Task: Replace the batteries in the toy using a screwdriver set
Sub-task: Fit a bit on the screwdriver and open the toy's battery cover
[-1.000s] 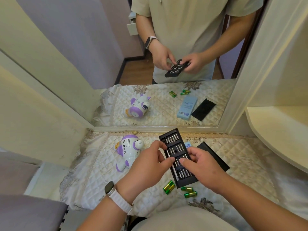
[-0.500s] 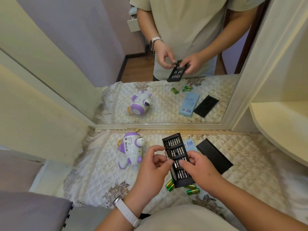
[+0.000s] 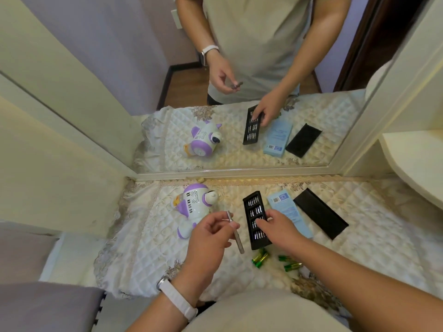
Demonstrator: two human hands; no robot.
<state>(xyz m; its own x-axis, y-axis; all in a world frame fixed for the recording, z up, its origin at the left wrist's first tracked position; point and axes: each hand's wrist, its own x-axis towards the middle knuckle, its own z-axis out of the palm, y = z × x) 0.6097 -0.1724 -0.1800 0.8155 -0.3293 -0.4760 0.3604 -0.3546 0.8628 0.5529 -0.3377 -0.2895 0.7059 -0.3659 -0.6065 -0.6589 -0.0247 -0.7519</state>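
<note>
A white and purple toy (image 3: 195,207) lies on its side on the quilted cloth, left of centre. My left hand (image 3: 208,238) holds a silver screwdriver handle (image 3: 235,232) just right of the toy. The black bit tray (image 3: 254,212) now rests on the cloth, with my right hand (image 3: 278,230) laid over its near half, fingertips on the bits. Several green batteries (image 3: 275,261) lie in front of the tray, close to my right forearm.
A light blue box (image 3: 286,209) and a black tray lid (image 3: 320,213) lie to the right of the bit tray. A mirror (image 3: 239,92) stands along the back edge of the table. A cream shelf (image 3: 417,161) juts out at the right.
The bit tray was held up in both hands; now it lies on the cloth under my right hand. My left hand has drawn away to the left with the silver screwdriver handle.
</note>
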